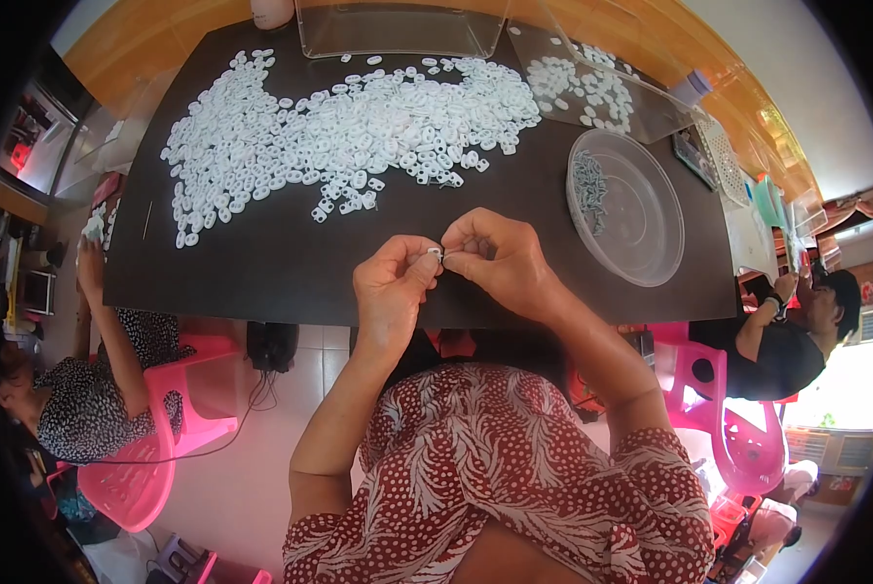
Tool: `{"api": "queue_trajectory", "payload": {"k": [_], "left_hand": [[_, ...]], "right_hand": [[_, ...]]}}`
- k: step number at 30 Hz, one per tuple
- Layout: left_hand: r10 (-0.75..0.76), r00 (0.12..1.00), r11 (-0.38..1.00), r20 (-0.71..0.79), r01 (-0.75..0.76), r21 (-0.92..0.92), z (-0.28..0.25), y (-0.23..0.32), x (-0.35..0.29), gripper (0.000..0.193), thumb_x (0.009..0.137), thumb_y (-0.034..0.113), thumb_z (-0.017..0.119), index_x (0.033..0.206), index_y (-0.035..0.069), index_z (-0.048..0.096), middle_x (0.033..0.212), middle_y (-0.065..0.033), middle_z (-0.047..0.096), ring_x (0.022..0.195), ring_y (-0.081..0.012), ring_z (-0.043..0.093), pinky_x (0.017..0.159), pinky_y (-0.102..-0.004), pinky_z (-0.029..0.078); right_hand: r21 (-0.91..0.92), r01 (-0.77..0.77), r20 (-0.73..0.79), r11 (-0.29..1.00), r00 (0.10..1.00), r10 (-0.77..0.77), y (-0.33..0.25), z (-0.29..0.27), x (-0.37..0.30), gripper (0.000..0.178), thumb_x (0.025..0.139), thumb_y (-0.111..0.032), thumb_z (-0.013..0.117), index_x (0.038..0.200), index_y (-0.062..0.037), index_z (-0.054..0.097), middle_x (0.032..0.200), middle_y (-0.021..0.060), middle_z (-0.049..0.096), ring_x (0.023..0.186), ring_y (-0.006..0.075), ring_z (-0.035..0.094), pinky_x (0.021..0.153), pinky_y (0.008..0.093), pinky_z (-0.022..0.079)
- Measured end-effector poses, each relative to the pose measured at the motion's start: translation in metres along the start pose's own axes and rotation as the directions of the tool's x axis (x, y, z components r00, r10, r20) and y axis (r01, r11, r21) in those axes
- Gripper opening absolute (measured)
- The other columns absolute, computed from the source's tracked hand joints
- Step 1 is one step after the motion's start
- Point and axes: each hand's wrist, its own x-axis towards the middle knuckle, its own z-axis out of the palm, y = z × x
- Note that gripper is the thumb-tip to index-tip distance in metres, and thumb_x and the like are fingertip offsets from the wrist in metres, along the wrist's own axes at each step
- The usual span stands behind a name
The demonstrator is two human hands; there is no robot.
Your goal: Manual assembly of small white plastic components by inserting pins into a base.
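Over the near edge of the dark table, my left hand (pixel 390 284) pinches a small white plastic piece (pixel 436 252) between thumb and finger. My right hand (pixel 503 259) meets it there, its thumb and forefinger pressed together against the piece. Whatever those right fingertips hold is too small to make out. Beyond both hands spreads a big heap of small white oval plastic pieces (pixel 378 122) with holes in them. To the right stands a round clear plastic tray (pixel 646 219), with small grey metal parts (pixel 588 190) gathered along its left side.
A clear bin (pixel 402 34) stands at the table's far edge. More white pieces lie in another clear container (pixel 578 88) at the far right, near a phone (pixel 695 159). A thin rod (pixel 147 220) lies at left. People sit on pink chairs (pixel 154 467) on both sides.
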Motion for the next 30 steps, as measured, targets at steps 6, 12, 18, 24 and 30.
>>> {"api": "queue_trajectory", "payload": {"k": [6,12,18,24,30], "left_hand": [[0.082,0.997,0.996,-0.013,-0.081,0.027,0.003,-0.006,-0.003,0.01,0.087,0.008,0.062,0.092,-0.001,0.062,0.076,-0.0014,0.06,0.063,-0.0046,0.051,0.052,-0.0161,0.038],[0.201,0.978,0.963,-0.049,-0.188,0.194,0.004,-0.015,-0.006,0.011,0.087,0.009,0.062,0.092,-0.001,0.062,0.076,-0.0006,0.06,0.062,-0.0044,0.05,0.052,-0.016,0.039],[0.07,0.995,0.997,-0.077,-0.073,-0.039,0.006,-0.004,-0.006,0.011,0.087,0.007,0.062,0.09,-0.003,0.063,0.075,-0.0037,0.061,0.06,-0.0066,0.052,0.051,-0.0176,0.04],[0.048,0.994,0.994,-0.098,-0.057,-0.089,0.005,-0.005,-0.007,0.01,0.087,0.003,0.061,0.092,-0.005,0.063,0.076,-0.0049,0.062,0.06,-0.0078,0.053,0.051,-0.019,0.041],[0.077,0.988,0.995,-0.136,-0.085,-0.053,0.008,-0.009,-0.011,0.009,0.087,0.002,0.059,0.092,-0.004,0.063,0.076,-0.0041,0.062,0.06,-0.0068,0.052,0.05,-0.0184,0.041]], "right_hand": [[-0.011,-0.012,-0.005,1.0,1.0,0.012,-0.001,0.0,-0.002,0.009,0.078,-0.001,0.066,0.083,-0.0002,0.059,0.068,-0.0005,0.054,0.06,0.0047,0.046,0.053,0.0223,0.04],[0.099,-0.059,-0.032,0.993,0.998,0.062,0.005,0.008,-0.005,0.008,0.077,-0.001,0.066,0.082,-0.0002,0.06,0.068,-0.0012,0.055,0.061,0.0037,0.046,0.053,0.0214,0.04],[0.172,-0.002,-0.09,0.985,0.996,0.018,0.01,0.014,-0.005,0.011,0.08,0.001,0.065,0.09,0.001,0.061,0.081,0.0018,0.061,0.073,0.0062,0.055,0.063,0.0215,0.045],[-0.075,0.125,-0.177,0.989,0.975,-0.136,0.01,0.021,-0.007,0.007,0.077,-0.002,0.064,0.082,-0.0017,0.06,0.076,0.0088,0.058,0.07,0.0216,0.056,0.062,0.0316,0.045],[-0.236,0.222,-0.212,0.946,0.938,-0.273,0.016,0.031,-0.007,0.006,0.078,0.001,0.059,0.079,-0.0019,0.055,0.074,0.0104,0.056,0.068,0.0283,0.053,0.06,0.0373,0.044]]}}
